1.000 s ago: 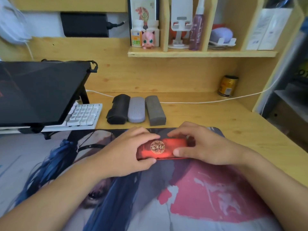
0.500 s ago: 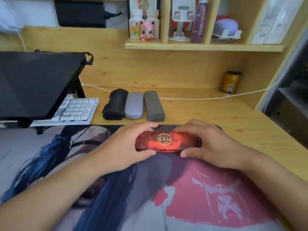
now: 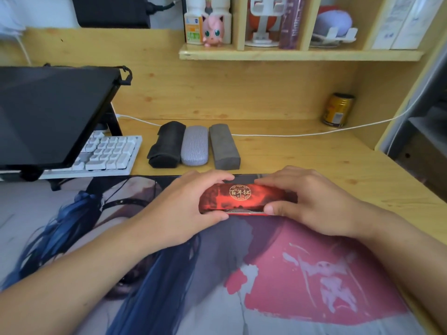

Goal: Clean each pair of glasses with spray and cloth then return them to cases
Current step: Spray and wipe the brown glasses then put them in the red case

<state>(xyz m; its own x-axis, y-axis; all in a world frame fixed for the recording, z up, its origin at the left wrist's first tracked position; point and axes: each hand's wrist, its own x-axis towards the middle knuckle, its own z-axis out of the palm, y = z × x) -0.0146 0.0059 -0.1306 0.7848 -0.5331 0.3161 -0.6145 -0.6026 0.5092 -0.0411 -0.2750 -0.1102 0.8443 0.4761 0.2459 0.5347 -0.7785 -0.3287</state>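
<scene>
Red lacquer under both my hands right now: the red case (image 3: pixel 244 198) lies crosswise on the desk mat (image 3: pixel 314 274) at the near edge of the bench (image 3: pixel 302 155), gold emblem facing up. My left hand (image 3: pixel 183 211) has a grip on its left end, fingers curled over the far edge and thumb tucked under the near one. My right hand (image 3: pixel 312 201) takes the right end the same way, thumb pressing at the front seam. That seam shows only a thin bright line, so I read the lid as barely cracked or not yet lifted; I can't tell which. No glasses are out, and I see no cloth in hand. A purple bottle (image 3: pixel 291 22) on the shelf (image 3: pixel 300 54) might be the spray, though I can't be sure. Behind, the black case (image 3: pixel 167 147), light grey case (image 3: pixel 194 145) and dark grey case (image 3: pixel 223 146) sit side by side, all closed. Very early going, I'd judge: nothing visibly cleaned, four cases to work through.
</scene>
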